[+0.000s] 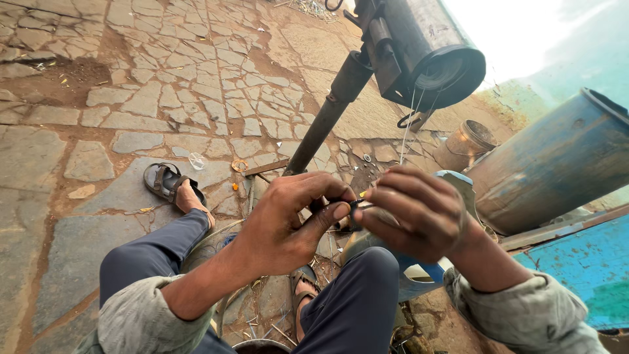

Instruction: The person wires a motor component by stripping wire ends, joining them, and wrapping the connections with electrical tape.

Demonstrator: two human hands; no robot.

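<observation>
Head view: small dark part half-hidden

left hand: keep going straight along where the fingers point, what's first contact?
Likely the right hand. The left hand points its fingers across toward it, both pinching a small dark part between them, so that part, then the right fingertips, come first. Depth looks shared but is not certain.
</observation>
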